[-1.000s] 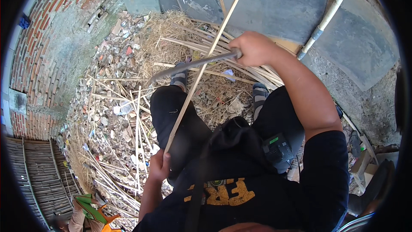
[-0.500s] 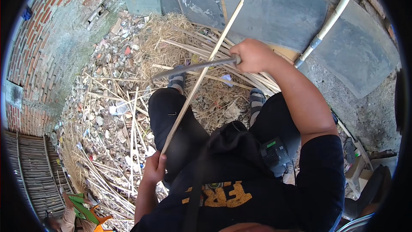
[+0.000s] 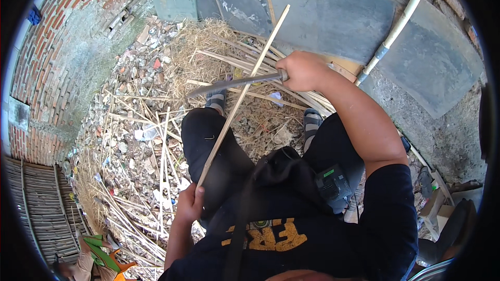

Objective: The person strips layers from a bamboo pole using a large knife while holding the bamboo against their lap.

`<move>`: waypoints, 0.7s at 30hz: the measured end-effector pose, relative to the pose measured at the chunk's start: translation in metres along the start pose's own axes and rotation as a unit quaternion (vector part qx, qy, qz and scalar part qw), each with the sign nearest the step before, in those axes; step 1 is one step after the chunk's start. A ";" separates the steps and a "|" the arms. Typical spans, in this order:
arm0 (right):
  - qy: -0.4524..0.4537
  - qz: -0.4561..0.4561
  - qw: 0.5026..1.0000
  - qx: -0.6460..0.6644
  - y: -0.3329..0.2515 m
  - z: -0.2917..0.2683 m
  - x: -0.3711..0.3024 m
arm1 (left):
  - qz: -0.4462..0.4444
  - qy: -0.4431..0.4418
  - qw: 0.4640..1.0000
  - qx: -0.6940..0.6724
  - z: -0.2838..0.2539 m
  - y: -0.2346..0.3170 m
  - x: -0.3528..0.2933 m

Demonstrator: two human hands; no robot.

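Note:
My left hand (image 3: 189, 203) is closed round the near end of a long pale bamboo strip (image 3: 231, 115). The strip slants up and away to the right, over my left thigh. My right hand (image 3: 302, 71) grips the handle of a long dark-bladed machete (image 3: 237, 82). Its blade points left and crosses the strip at about the middle; the two look to be touching there. Beyond my right hand lies a pile of split bamboo strips (image 3: 245, 62) on dry shavings (image 3: 192, 52).
Rubble and litter (image 3: 135, 67) cover the ground at the left, with loose bamboo strips (image 3: 162, 166) across it. Dark panels (image 3: 333, 15) and a white pipe (image 3: 403, 23) stand ahead. A brick wall (image 3: 47, 73) rises at the left. Another person (image 3: 94, 263) is partly visible lower left.
The machete and my right hand have shifted slightly toward me and left along the bamboo strip. The strip's far end has dipped a little left. My left hand keeps its hold.

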State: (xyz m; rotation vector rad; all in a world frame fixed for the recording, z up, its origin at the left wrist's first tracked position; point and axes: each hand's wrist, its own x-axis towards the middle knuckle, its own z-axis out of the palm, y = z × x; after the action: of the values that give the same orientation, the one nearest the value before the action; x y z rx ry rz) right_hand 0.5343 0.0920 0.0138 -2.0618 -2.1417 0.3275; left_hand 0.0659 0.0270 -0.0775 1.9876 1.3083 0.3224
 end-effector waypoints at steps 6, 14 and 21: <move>0.020 0.081 0.987 0.141 0.056 0.021 0.029 | 0.012 0.038 0.997 0.062 0.011 0.011 0.002; 0.014 0.075 0.994 0.075 0.040 0.012 0.014 | -0.006 -0.016 1.000 0.007 -0.005 0.004 0.004; -0.021 0.019 0.998 0.051 0.033 0.007 0.011 | 0.022 0.002 1.000 -0.004 0.008 -0.004 0.008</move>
State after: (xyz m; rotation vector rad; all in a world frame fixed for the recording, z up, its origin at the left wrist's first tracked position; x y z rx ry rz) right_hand 0.5637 0.1036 -0.0014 -2.0586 -2.0640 0.4794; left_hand 0.0713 0.0314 -0.0874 2.0114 1.2653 0.3518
